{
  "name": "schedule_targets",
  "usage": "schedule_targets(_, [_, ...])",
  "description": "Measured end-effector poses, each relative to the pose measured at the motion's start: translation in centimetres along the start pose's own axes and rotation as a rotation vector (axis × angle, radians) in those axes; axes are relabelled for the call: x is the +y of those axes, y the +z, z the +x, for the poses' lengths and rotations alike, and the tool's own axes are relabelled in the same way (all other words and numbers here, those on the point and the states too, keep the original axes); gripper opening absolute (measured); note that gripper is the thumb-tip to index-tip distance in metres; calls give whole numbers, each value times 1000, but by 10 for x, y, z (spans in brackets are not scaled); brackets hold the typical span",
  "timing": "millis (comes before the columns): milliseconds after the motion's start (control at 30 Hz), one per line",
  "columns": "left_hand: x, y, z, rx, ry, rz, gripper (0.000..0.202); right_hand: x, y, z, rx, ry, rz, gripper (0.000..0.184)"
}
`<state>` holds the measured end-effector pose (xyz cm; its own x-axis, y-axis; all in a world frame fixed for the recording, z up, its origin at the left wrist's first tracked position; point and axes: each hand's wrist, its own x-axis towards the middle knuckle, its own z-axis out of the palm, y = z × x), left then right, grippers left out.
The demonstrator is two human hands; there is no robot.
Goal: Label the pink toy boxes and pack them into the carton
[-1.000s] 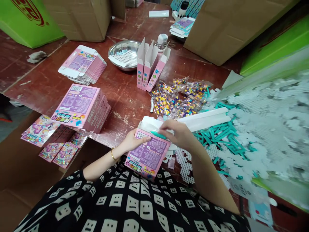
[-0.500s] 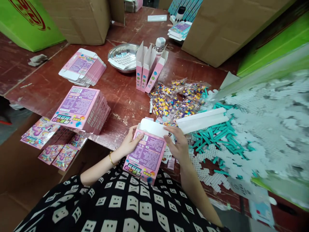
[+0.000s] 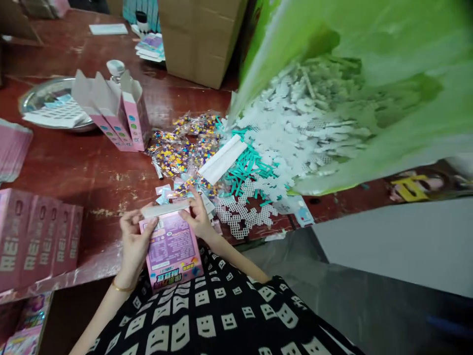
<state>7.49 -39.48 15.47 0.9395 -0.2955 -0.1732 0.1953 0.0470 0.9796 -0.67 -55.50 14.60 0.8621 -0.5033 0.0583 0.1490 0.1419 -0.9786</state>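
A pink and purple cardboard box [image 3: 173,251] stands tilted against my lap, its printed back toward me. My left hand [image 3: 136,236] grips its upper left corner, thumb on the front and fingers behind. At the upper right corner, my right hand [image 3: 197,217] holds the box with its thumb near the top edge. Between the hands, the white top flap [image 3: 164,209] is folded partly down. Just beyond lie clear bags of small coloured pieces [image 3: 185,153], a folded white sheet [image 3: 223,159] and teal sticks [image 3: 251,167].
Three open pink boxes [image 3: 135,116] stand beside a metal bowl [image 3: 27,101] of printed sheets. Several finished-looking boxes [image 3: 40,236] are lined up at left. A large green bag [image 3: 369,29] spills white grid pieces [image 3: 295,123] at right. A brown carton [image 3: 199,39] stands behind.
The view has swung to the right, so the table's things sit further left. The box's white flap, upright before, is now bent down toward the opening.
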Motion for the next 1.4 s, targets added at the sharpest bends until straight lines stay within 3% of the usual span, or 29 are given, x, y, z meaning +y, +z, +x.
schedule_targets(67, [2, 1, -1, -57, 33, 9, 65, -6, -1, 3, -46, -20, -59, 41])
schedule_targets(133, [7, 0, -1, -152, -59, 82, 47, -13, -2, 7, -97, 3, -80, 41])
schedule_targets(233, [19, 1, -2, -106, -172, 121, 40, -26, -5, 14, -192, 103, -49, 37])
schedule_targets(333, [30, 5, -8, -6, -150, 111, 43, -37, -14, 18, -295, 262, -38, 36])
schedule_targets(433, [32, 9, -16, -123, -54, 177, 38, -40, -26, 20, -357, 326, -51, 29])
schedule_targets(500, [28, 10, -19, -180, 46, 205, 37, -38, -30, 19, -396, 314, -86, 25])
schedule_targets(600, [18, 11, -19, -154, 144, 190, 37, -37, -29, 13, -422, 202, -167, 23])
schedule_targets(733, [5, 10, -23, -127, 135, 180, 49, -35, -24, 3, -407, 60, -272, 24])
schedule_targets(800, [6, 5, -29, -210, 42, 163, 58, -31, -25, 1, -287, 46, -306, 25])
schedule_targets(867, [20, -8, -35, -364, -73, 111, 58, -26, -30, 3, -92, 54, -225, 29])
schedule_targets(933, [53, -32, -39, -397, -78, 89, 53, -22, -35, 9, 52, 49, -60, 32])
schedule_targets(1000, [101, -66, -37, -198, 47, 166, 53, -19, -40, 16, 103, 43, 16, 31])
schedule_targets(1100, [177, -129, -18, 182, 160, 304, 46, -14, -45, 20, 65, 119, -133, 29])
schedule_targets(1167, [209, -170, 6, 317, 88, 410, 39, -7, -45, 17, -10, 180, -248, 33])
schedule_targets(1233, [222, -202, 31, 371, -77, 536, 37, 1, -44, 13, -99, 216, -322, 38])
schedule_targets(1300, [224, -221, 47, 392, -162, 695, 36, 8, -42, 8, -152, 227, -353, 39])
schedule_targets(1367, [222, -224, 46, 438, -120, 979, 48, 11, -40, 3, -167, 237, -350, 39])
schedule_targets(1400, [221, -218, 38, 488, -33, 1140, 58, 10, -39, 0, -166, 243, -343, 39])
